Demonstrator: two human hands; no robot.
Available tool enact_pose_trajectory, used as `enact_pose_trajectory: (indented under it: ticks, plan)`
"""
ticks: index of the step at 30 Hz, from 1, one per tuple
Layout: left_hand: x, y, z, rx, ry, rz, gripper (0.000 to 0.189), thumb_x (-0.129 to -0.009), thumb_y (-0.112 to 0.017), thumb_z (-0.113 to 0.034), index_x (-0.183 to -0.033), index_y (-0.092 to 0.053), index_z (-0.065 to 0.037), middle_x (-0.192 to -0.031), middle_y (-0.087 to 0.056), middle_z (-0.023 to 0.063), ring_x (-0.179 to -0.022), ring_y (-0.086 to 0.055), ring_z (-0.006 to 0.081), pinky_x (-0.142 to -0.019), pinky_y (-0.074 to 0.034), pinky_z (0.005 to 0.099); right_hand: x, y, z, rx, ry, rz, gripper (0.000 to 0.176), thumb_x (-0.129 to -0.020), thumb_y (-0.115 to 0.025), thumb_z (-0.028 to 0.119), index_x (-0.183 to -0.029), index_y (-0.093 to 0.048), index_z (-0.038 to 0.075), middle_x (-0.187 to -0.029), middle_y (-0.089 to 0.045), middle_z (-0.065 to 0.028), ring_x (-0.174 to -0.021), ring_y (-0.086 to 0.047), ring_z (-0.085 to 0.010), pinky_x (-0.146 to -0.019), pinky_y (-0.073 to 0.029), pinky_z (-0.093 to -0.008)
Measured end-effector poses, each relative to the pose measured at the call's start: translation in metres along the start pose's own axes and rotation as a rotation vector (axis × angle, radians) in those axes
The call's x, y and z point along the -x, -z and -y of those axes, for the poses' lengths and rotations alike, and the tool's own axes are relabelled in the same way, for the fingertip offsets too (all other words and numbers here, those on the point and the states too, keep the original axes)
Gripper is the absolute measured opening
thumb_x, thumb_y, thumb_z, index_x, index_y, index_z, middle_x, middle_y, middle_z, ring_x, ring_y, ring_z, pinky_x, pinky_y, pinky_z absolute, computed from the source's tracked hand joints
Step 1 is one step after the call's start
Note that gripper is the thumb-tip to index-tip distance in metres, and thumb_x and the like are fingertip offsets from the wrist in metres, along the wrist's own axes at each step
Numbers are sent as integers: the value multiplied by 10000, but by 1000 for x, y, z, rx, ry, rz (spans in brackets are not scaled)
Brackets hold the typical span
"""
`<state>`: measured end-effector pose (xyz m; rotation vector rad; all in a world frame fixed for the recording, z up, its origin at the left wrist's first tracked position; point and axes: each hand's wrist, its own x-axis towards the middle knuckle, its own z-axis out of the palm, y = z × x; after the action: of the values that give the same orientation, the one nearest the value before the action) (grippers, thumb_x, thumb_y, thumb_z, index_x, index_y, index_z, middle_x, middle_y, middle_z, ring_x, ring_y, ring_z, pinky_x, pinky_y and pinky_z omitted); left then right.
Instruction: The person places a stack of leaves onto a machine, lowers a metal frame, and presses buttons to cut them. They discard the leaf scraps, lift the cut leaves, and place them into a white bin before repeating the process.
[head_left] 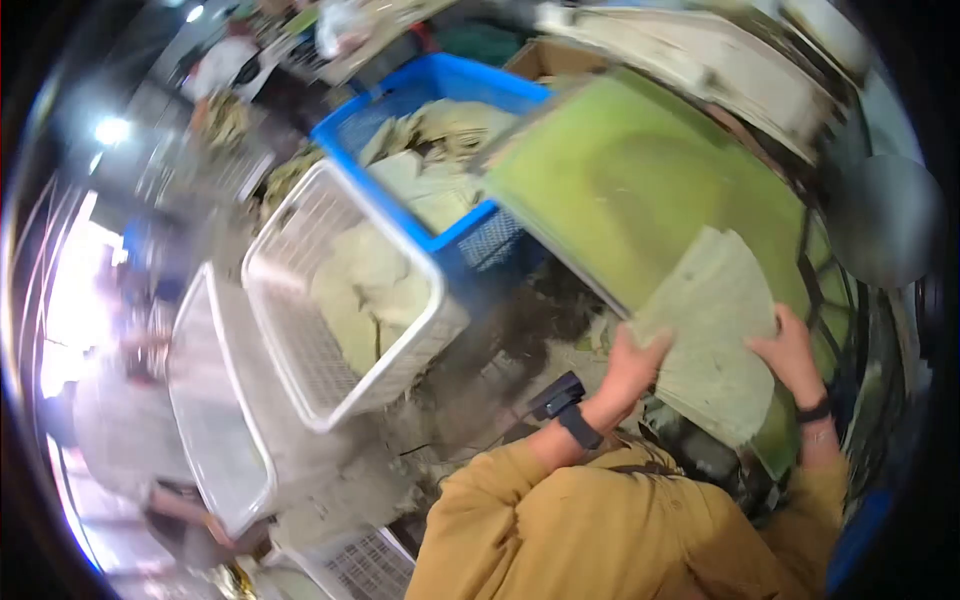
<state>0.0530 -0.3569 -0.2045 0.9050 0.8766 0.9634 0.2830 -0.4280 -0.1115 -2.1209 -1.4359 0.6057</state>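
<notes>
My left hand (637,366) grips the left edge of a stack of pale green, fan-shaped sheets (715,335) that look like dried leaves. On the opposite edge is my right hand (790,357), its thumb lying over the top sheet. Between them the stack is tilted, its upper part over the green tabletop (640,170) and its lower end near my body. The fingers beneath the stack are hidden. My left wrist carries a dark strap with a small black device (567,407); a dark band (814,410) circles my right wrist.
Left of the table stand a blue crate (435,240) and a white basket (300,400), both holding similar pale sheets. Another white basket (235,400) is farther left, near a person in light clothing (125,430). Another person (225,70) is at the back. Scraps litter the floor (480,370).
</notes>
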Motion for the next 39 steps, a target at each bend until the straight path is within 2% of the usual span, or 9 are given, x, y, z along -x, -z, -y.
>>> enact_pose_trajectory:
  ticks: [3,5,8,13,26,31,34,37,39]
  plan:
    - [11,41,-29,-155,82,61,383,-907,-647,-233,-1144,-477,15,-973,-603,61,-814,-553,114,-717,-480,286,6,-24,5,-95,-114,163,501,-695,-727,70,-1151,-552,-36,-1066,-641,-109,-974,-597,-223,-875,-460,-328]
    - [32,75,-57,-53,85,39,375,-909,-645,-232,-1145,-475,6,-986,-596,60,-853,-549,113,-754,-477,284,20,-51,39,-446,7,35,527,-786,-699,109,-1235,-483,-60,-1171,-577,-90,-1046,-524,-166,-944,-408,-302]
    - [61,133,-65,164,8,2,386,-922,-628,-242,-1177,-450,-12,-1058,-558,64,-974,-512,115,-860,-446,283,33,-93,96,-441,10,-29,538,-869,-623,162,-1304,-418,-77,-1268,-515,-126,-1123,-478,-174,-993,-366,-307]
    - [132,292,-108,66,-164,-369,458,-950,-567,-300,-1243,-380,-3,-1155,-514,136,-1077,-475,172,-934,-395,311,71,-211,260,-1047,51,421,566,-861,-581,183,-1341,-394,-52,-1269,-513,-146,-1155,-498,-231,-1002,-373,-347]
    - [318,464,-211,40,-413,-972,592,-795,-717,-55,-1271,-365,-50,-1164,-516,102,-1068,-504,161,-924,-432,320,101,-377,498,-861,415,978,703,-787,-659,186,-1379,-349,-36,-1286,-493,-131,-1149,-505,-207,-984,-392,-322]
    - [377,545,-279,-99,-509,-1346,579,-796,-651,5,-1312,-390,-22,-1192,-540,106,-1069,-539,199,-927,-443,327,86,-447,571,-1024,392,1343,628,-919,-567,284,-1403,-294,-9,-1287,-479,-180,-1118,-557,-217,-887,-489,-310]
    - [415,617,-337,-651,-522,-1603,493,-788,-678,-62,-1226,-455,-25,-1137,-542,95,-1026,-521,186,-898,-432,314,52,-483,584,-1013,346,1298,461,-930,-558,230,-1298,-421,-13,-1134,-583,-166,-930,-632,-213,-816,-520,-328]
    - [442,695,-380,-1016,-229,-1649,445,-781,-677,-65,-1184,-494,-22,-1080,-570,85,-987,-537,176,-880,-437,300,38,-505,592,-909,273,1363,401,-921,-574,198,-1240,-472,-21,-1029,-631,-135,-875,-641,-197,-776,-517,-302]
    - [429,743,-405,-820,-173,-1346,375,-812,-648,-43,-1157,-506,-5,-1023,-595,60,-944,-556,130,-853,-448,257,38,-519,593,-852,242,1366,385,-916,-581,185,-1225,-483,-22,-1004,-637,-126,-863,-638,-188,-764,-514,-295]
